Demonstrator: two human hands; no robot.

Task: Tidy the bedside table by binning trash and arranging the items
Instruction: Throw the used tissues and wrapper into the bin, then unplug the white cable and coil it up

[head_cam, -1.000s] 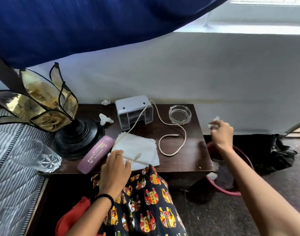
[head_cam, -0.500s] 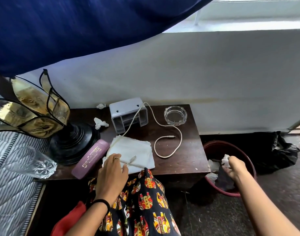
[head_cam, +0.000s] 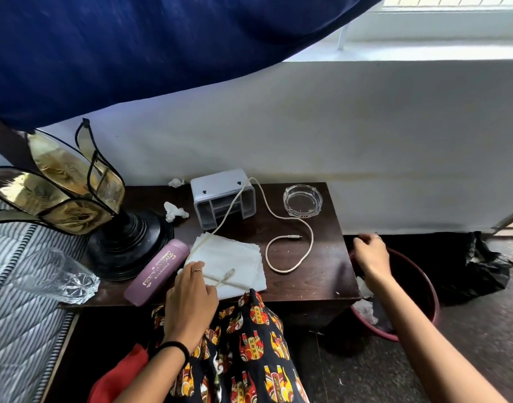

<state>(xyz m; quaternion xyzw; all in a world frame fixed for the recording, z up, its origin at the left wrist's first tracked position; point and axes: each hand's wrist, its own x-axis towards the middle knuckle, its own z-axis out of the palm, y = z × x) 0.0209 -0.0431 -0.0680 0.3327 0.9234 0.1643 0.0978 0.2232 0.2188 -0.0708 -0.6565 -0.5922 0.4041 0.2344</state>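
On the dark wooden bedside table (head_cam: 322,257) lie a stack of white napkins (head_cam: 235,254), a white cable (head_cam: 293,237), a purple case (head_cam: 158,271), a grey plastic stand (head_cam: 223,197), a glass ashtray (head_cam: 302,197) and two crumpled tissues (head_cam: 174,210) (head_cam: 176,182). My left hand (head_cam: 191,298) rests flat on the napkins' near corner, beside the cable's plug. Over the dark red bin (head_cam: 418,286) right of the table, my right hand (head_cam: 370,254) hovers with loose fingers and holds nothing. Crumpled tissues (head_cam: 364,308) lie inside the bin.
A black-based lamp with gold petals (head_cam: 75,199) fills the table's left end. A clear glass (head_cam: 54,274) lies on its side on the striped mattress. A black bag (head_cam: 479,266) sits on the floor behind the bin. Blue fabric hangs overhead.
My right hand carried a crumpled tissue from beside the table down into the bin, let it go, and has risen toward the table's right edge. The left hand stayed on the napkins.
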